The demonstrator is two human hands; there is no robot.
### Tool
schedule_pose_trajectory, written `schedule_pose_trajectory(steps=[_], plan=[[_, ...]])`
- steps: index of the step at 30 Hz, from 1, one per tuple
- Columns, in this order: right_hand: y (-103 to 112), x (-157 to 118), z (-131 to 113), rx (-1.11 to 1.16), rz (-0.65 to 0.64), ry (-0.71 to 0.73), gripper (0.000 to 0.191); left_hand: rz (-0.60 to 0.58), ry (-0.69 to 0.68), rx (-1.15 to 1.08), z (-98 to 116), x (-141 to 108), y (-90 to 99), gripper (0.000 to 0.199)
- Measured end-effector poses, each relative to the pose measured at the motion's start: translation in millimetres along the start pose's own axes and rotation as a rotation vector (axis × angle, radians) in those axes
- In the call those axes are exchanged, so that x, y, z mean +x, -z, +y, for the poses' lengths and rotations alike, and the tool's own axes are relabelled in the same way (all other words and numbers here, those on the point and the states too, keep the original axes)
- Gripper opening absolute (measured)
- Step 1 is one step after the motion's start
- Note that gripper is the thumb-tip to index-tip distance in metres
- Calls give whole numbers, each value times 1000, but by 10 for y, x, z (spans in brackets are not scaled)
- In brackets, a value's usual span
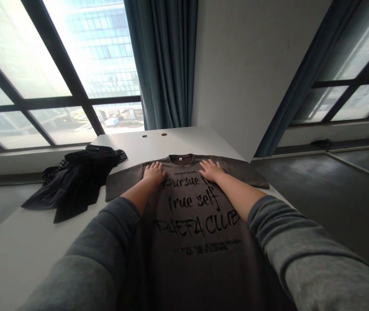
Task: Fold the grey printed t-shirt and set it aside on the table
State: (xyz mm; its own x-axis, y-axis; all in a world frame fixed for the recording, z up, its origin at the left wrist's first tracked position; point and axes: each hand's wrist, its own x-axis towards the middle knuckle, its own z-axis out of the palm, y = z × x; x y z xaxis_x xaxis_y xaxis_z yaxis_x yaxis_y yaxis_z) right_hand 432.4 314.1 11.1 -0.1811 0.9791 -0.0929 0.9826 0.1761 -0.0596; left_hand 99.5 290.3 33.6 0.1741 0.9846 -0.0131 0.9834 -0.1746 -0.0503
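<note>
A brown-grey T-shirt [192, 216] lies flat on a white table [129, 144], its collar toward the far edge and its sleeves spread out to both sides. Black lettering runs across its front, including "true self". My left hand [154, 172] rests palm down on the upper chest, just left of the collar. My right hand [212, 169] presses flat on the other side, fingers spread. Neither hand grips the fabric. My grey sleeves and forearms cover parts of the shirt's sides, and the lower hem is out of view.
A crumpled black garment [77, 181] lies on the table to the left of the T-shirt, near its left sleeve. Two small round holes [154, 135] mark the far end of the table. Large windows and dark blue curtains [161, 56] stand beyond it.
</note>
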Motion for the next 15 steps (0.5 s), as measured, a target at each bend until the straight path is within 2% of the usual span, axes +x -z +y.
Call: schedule_pose_trajectory(steps=[3, 6, 8, 11, 15], plan=[[-23, 348, -78, 60, -58, -34, 76, -88, 85, -90, 164, 410, -38, 77], [-66, 567, -2, 95, -61, -122, 78, -135, 231, -149, 123, 647, -140, 79], [-86, 645, 84, 103, -48, -147, 79, -121, 274, -167, 16, 721, -211, 79], [-93, 693, 218, 112, -31, -128, 79, -90, 243, -175, -181, 760, -272, 77], [-77, 664, 440, 99, -27, -55, 78, -103, 212, -139, -433, 690, -266, 79]])
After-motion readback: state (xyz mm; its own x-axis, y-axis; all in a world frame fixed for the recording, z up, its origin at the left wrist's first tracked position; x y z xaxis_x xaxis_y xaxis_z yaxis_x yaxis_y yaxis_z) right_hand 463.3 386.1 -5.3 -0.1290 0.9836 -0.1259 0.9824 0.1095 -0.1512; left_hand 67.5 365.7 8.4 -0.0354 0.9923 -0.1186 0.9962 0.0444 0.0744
